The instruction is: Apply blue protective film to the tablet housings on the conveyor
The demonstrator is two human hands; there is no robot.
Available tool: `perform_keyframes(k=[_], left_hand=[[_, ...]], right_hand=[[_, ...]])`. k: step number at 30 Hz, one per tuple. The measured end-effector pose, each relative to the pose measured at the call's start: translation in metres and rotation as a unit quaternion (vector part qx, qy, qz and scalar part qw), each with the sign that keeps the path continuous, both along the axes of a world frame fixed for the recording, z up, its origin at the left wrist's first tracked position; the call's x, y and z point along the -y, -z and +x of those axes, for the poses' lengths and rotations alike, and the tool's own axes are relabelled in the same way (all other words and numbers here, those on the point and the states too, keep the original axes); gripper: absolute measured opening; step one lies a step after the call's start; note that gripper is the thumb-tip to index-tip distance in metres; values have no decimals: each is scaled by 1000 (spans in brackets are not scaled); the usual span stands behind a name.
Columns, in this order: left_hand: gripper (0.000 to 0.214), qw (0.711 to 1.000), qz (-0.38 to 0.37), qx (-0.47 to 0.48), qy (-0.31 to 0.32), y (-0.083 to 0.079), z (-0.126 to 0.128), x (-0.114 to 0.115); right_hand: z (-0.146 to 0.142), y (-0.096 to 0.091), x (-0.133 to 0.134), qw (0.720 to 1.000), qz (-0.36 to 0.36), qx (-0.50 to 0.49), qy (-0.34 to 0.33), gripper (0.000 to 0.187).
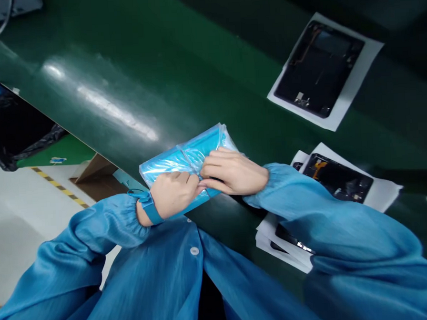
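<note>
A flat bundle of blue sheets wrapped in clear plastic (185, 159) rests at the near edge of the green belt (130, 78). My left hand (172, 193) is closed on the bundle's near side, with a blue strap at the wrist. My right hand (232, 172) lies over its right part, fingers curled and pinching the plastic where it meets the left hand. Both arms wear blue smock sleeves.
A dark device panel on a white sheet (319, 68) lies far right on the belt. Another dark panel on white sheets (338, 177) sits beside my right sleeve, over a small stack. A black bag (12, 137) and a cardboard box (96, 178) stand on the floor at left.
</note>
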State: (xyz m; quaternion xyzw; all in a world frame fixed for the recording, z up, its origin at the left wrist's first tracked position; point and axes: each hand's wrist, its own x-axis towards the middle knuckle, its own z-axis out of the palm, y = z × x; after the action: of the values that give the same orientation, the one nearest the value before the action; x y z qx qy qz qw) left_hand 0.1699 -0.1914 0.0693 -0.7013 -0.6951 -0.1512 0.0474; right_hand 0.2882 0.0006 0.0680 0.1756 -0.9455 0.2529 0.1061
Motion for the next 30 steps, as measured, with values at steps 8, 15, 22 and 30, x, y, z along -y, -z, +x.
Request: perform_keyframes(k=[8,15,22,30], left_hand=[[45,996,31,35,81,0,-14,-8],[40,976,32,59,206,1,-29,-13],[41,968,-21,92,233,-2,-31,-12],[41,978,22,45,203,2,-35,-12]], right_hand=[[-6,0,-8,999,7,13,-50,43],[-5,2,-6,999,-21,4,-50,40],[-6,2,-4,999,-16,-21,-45,42],[-2,7,-3,998,-48,33,24,40]])
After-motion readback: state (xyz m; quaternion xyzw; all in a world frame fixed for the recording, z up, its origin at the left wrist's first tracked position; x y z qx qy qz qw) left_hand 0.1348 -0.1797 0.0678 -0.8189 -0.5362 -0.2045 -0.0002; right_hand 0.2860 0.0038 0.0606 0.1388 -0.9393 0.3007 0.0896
